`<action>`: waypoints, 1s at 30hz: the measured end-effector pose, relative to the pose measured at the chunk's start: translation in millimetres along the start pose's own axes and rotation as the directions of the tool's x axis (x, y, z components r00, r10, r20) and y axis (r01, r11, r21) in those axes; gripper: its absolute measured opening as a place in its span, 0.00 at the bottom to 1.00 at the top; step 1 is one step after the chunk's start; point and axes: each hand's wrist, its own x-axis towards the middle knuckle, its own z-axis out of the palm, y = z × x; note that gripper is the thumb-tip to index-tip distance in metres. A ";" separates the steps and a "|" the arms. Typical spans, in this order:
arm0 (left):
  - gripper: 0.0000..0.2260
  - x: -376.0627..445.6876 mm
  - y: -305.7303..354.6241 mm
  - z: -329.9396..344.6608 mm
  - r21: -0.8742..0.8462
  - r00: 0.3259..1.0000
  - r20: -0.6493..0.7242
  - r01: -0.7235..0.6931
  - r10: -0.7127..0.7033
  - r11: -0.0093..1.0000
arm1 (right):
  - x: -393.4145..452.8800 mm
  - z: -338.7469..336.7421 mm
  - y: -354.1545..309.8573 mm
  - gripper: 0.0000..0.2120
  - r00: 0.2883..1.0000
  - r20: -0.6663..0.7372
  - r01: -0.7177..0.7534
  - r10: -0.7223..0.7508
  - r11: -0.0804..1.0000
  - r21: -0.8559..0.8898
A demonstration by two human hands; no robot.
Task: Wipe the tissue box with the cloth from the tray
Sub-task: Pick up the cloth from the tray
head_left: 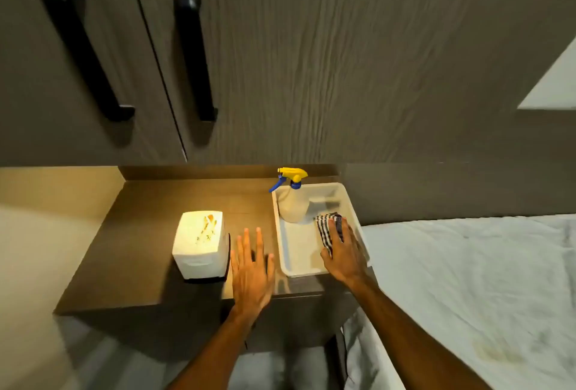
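tissue box [199, 244] left of tray [294, 265], cloth [325, 229] inside

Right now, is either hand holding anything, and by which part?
The right hand lies on the cloth's near right side in the tray; a closed grip cannot be told. The left hand holds nothing.

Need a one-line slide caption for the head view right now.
Right hand reaches the checked cloth in the tray; left hand hovers beside the tissue box.

left hand [251, 277]: flat, fingers spread | right hand [344, 254]: palm down, reaching
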 end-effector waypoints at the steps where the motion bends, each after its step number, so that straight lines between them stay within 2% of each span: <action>1: 0.29 2.4 -3.4 6.3 -0.014 0.998 0.030 0.059 -0.059 0.998 | 7.3 2.0 4.0 0.38 0.999 0.035 0.016 -0.014 0.999 -0.042; 4: 0.31 14.7 -11.1 25.2 -0.049 0.987 0.019 0.157 -0.157 0.986 | 28.7 4.7 14.7 0.39 0.997 0.082 0.006 0.001 0.996 -0.087; 8: 0.30 31.0 -8.9 41.0 0.083 0.986 0.119 0.112 -0.121 0.990 | 51.2 16.9 26.8 0.40 0.976 0.216 0.016 0.014 0.990 -0.137; 10: 0.38 32.1 -8.4 43.4 0.110 0.986 0.123 0.095 -0.108 0.989 | 58.9 20.4 29.0 0.40 0.964 0.263 0.015 0.025 0.989 -0.150; 12: 0.41 30.8 -8.7 47.2 0.124 0.987 0.113 0.102 -0.116 0.987 | 64.2 25.2 29.6 0.40 0.967 0.253 0.024 0.020 0.985 -0.171; 17: 0.36 29.8 -11.3 55.5 0.140 0.980 0.142 0.122 -0.142 0.983 | 73.6 29.6 31.9 0.43 0.976 0.214 -0.003 0.049 0.978 -0.211; 21: 0.34 30.3 -10.4 56.0 0.145 0.976 0.157 0.127 -0.150 0.981 | 75.0 30.1 34.5 0.35 0.982 0.180 -0.038 0.058 0.993 -0.114; 24: 0.34 30.9 -11.2 54.9 0.121 0.973 0.178 0.125 -0.146 0.985 | 71.7 28.0 35.7 0.34 0.989 0.144 0.005 0.021 0.984 -0.179; 27: 0.32 29.0 -9.6 46.0 0.070 0.972 0.173 0.149 -0.159 0.986 | 71.4 18.2 33.7 0.28 0.995 0.100 -0.016 0.024 0.997 -0.076; 30: 0.31 14.7 -4.0 26.3 -0.061 0.990 0.062 0.132 -0.129 0.989 | 64.9 3.2 29.3 0.27 0.998 0.046 -0.055 0.053 0.998 0.043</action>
